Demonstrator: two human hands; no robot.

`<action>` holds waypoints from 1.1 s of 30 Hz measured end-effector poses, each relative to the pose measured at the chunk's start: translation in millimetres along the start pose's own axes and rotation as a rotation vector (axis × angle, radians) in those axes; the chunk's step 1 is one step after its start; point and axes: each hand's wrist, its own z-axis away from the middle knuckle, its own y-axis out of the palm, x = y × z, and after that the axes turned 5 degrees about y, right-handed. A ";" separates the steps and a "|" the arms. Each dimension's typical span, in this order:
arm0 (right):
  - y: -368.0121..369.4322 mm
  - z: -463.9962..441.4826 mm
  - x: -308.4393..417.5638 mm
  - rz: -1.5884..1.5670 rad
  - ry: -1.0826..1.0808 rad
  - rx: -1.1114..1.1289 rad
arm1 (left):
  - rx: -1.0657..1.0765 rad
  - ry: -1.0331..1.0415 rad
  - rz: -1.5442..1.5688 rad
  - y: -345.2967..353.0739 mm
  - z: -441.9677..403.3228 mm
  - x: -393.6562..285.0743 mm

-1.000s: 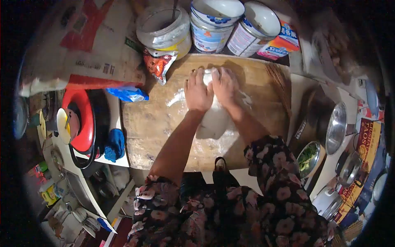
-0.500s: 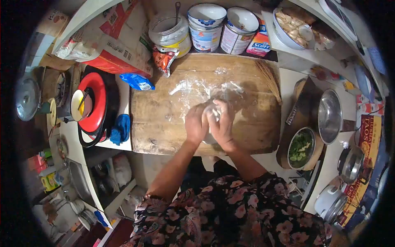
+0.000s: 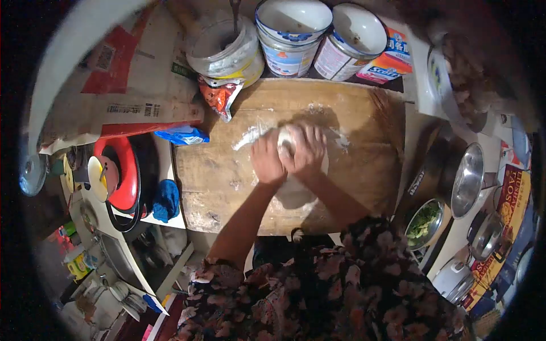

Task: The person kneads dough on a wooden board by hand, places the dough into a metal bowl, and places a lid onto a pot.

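Note:
A pale lump of dough (image 3: 296,192) lies on a floured wooden board (image 3: 358,165). My left hand (image 3: 267,157) presses on its left side, the fingers bent over it and pointing away from me. Beside it my right hand (image 3: 306,149) grips the dough's far end, its fingers curled over the top. A rounded bit of dough shows between the two hands. White flour (image 3: 250,136) is smeared on the board to either side of them.
Behind the board stand a large jar (image 3: 224,51), two enamel bowls on cans and a red packet (image 3: 219,96). A red basin (image 3: 122,170) and a blue cloth (image 3: 166,200) are at the left. Greens in a bowl (image 3: 424,224) and a metal bowl (image 3: 467,181) stand right.
Half a second ago both hands were clasped over the dough near the board's front edge. Now they are farther forward, with the dough stretching back beneath the wrists. The camera view has tilted too.

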 end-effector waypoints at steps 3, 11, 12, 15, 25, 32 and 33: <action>22.0 -32.7 -6.9 0.063 0.027 -0.049 | 0.049 -0.064 -0.135 11.9 -27.3 21.2; 0.7 -16.1 -5.1 -0.012 0.032 0.025 | 0.435 -0.201 0.054 -15.1 -50.3 23.7; -15.4 -1.1 0.8 -0.158 0.088 0.201 | 0.617 -0.239 0.069 -25.0 -54.4 19.3; -71.5 44.0 39.9 -0.308 0.173 0.301 | 0.460 -0.415 -0.090 -36.8 -23.6 -49.8; -60.7 98.4 14.6 -0.170 -0.137 -0.010 | 0.103 0.111 -0.162 -16.3 98.8 -66.1; -29.2 40.1 -1.8 -0.023 -0.050 0.060 | 0.190 0.131 -0.206 -4.2 34.5 -32.9; -24.7 28.6 -3.9 -0.016 -0.060 0.050 | 0.159 0.163 -0.199 -1.8 20.0 -25.5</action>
